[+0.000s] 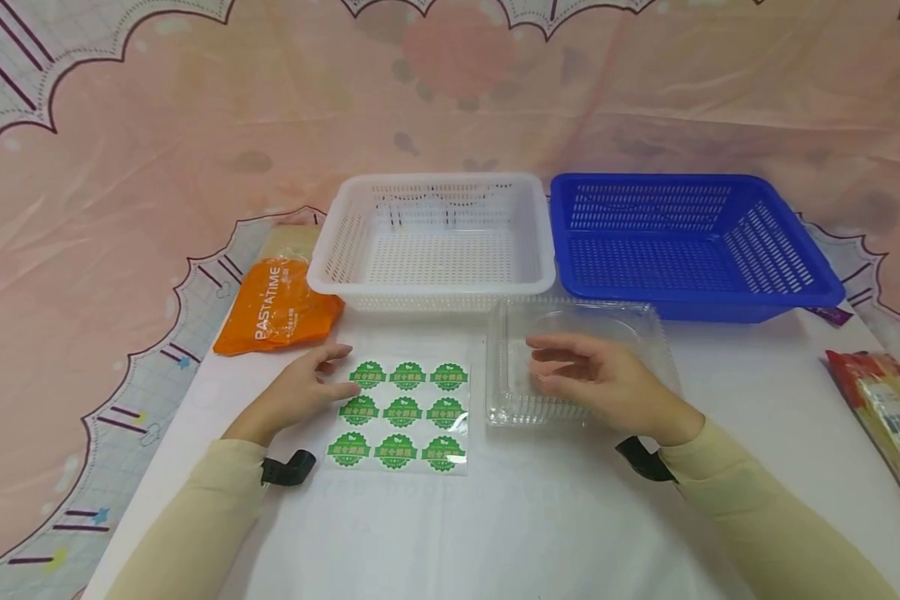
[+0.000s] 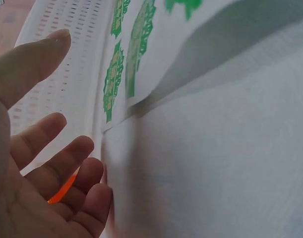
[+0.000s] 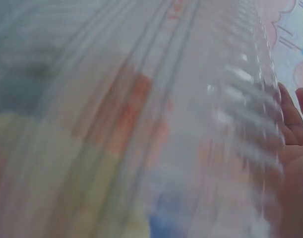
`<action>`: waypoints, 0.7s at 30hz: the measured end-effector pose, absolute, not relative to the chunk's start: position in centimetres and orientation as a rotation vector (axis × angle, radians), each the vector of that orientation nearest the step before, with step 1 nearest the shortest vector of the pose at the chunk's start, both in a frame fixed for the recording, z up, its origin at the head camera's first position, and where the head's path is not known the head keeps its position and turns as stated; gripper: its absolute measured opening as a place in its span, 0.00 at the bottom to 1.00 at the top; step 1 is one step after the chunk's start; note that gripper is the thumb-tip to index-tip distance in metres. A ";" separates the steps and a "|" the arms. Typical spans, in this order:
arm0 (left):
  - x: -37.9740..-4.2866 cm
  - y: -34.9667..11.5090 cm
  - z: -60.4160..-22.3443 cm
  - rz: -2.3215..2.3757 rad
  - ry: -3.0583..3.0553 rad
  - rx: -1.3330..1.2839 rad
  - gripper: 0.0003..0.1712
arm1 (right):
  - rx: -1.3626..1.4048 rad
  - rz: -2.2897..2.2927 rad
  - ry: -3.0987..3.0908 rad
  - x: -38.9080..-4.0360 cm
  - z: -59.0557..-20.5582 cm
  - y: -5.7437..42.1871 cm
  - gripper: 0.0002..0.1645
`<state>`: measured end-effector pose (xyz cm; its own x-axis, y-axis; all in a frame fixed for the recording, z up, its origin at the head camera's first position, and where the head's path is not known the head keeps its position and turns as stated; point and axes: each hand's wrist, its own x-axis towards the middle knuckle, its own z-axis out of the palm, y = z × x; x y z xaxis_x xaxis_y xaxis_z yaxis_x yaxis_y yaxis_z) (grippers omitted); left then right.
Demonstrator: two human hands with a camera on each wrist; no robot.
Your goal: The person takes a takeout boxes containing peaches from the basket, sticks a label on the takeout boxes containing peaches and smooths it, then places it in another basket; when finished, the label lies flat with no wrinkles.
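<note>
A flat sheet of round green stickers [image 1: 402, 412] lies on the white table, its stickers in rows. At its upper left edge is my left hand [image 1: 300, 390], thumb overlapping a sticker in the head view; the left wrist view shows its fingers [image 2: 67, 158] apart, with nothing between them. To the right lies a clear plastic box [image 1: 508, 367] with ribbed sides. My right hand [image 1: 603, 379] is over this box, fingers loosely bent and thumb apart, holding nothing. In the right wrist view, the clear box [image 3: 191, 139] fills most of the picture, with the hand at the right edge.
Behind the box and sheet, a white plastic basket [image 1: 431, 289] and a blue basket [image 1: 697, 293] stand side by side. An orange and clear packet [image 1: 281, 308] marked PASTATIME lies at the left. A red and yellow packet [image 1: 885, 417] lies at the far right edge.
</note>
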<state>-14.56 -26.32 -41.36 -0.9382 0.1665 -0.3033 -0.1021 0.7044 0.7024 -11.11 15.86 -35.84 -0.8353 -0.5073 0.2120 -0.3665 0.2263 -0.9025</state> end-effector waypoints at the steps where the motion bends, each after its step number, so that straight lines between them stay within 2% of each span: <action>1: -14.6 -26.3 -41.4 1.083 2.570 0.057 0.46 | -0.859 -1.678 2.351 -11.2 -35.9 15.7 0.27; 21: -15.0 -25.5 -42.2 1.046 2.591 0.102 0.46 | -0.921 -1.651 2.270 -11.3 -36.0 13.4 0.28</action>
